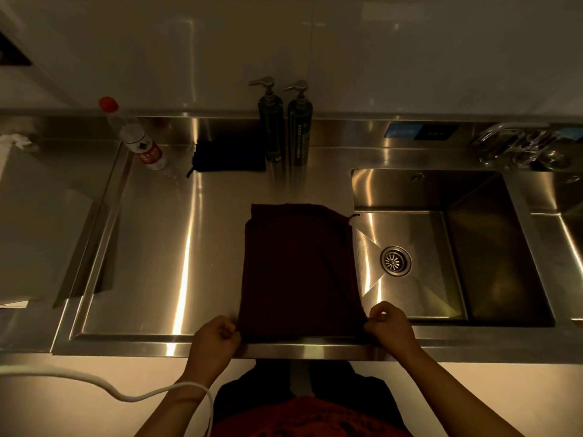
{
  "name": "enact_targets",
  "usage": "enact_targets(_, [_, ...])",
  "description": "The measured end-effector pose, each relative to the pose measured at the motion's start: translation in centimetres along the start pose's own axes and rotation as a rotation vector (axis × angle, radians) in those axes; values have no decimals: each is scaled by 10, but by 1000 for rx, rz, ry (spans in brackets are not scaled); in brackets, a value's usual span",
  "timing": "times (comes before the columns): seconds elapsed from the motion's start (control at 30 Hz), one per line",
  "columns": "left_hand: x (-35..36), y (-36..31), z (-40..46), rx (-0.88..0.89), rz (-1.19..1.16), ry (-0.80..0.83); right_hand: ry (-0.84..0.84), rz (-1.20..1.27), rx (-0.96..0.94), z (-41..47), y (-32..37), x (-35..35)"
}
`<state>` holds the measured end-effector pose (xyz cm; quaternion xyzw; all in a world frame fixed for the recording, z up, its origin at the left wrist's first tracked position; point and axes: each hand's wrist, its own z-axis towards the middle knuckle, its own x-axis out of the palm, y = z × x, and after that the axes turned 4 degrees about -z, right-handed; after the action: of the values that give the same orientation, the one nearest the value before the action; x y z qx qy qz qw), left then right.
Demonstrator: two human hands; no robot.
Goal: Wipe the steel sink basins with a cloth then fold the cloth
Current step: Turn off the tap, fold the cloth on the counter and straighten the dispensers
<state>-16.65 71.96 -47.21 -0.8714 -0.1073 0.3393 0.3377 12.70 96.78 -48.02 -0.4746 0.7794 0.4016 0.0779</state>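
So the dark red cloth [299, 272] is laid out flat on the steel counter [157, 247], bottom middle of the frame, already folded into a long rectangle with its right edge just at the rim of the sink basin [441, 241]. Left hand [214, 342] has its fingers pinched on the near left corner of the cloth, right hand [389, 326] is pinching the near right corner, both right at the front edge of the counter. The basin sits on the right with its drain [396, 261] showing. Up top in the middle there are two dark pump bottles [285, 134] against the wall, a folded black cloth [230, 156] just left of them, and a clear bottle with a red cap [135, 137] in the upper left. Faucet [517, 143] is at the upper right
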Motion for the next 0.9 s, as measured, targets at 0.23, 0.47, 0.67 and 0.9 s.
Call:
enact_targets(0.23, [-3,10,-1,119,11,46,78,-136,-141,-4,-3,0])
enact_targets(0.47, [-8,4,15,146,100,17,-63,-117,-118,3,8,-4])
enact_targets(0.67, [-17,-53,83,246,181,-2,-139,-162,-267,55,88,-22])
enact_targets(0.9, [-17,-120,158,365,297,-11,-178,-265,-390,121,165,-33])
